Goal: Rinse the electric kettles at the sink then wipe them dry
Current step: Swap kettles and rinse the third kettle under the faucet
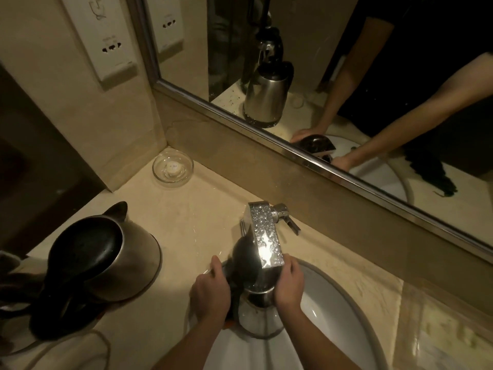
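Note:
A steel electric kettle (pixel 260 320) with a black lid and handle is held over the white sink (pixel 330 305), its open top right under the chrome faucet (pixel 265 236). My left hand (pixel 210 292) grips its black handle side. My right hand (pixel 289 284) wraps around the upper body by the rim. A second steel kettle (pixel 106 259) with a black lid and handle stands on the beige counter (pixel 186 209) to the left, apart from both hands.
A glass dish (pixel 173 166) with a small white item sits in the counter's back corner. A mirror (pixel 346 76) runs along the back wall and reflects a kettle and my arms. Wall sockets (pixel 110 46) are up left. A cord (pixel 80 340) lies at the counter's front left.

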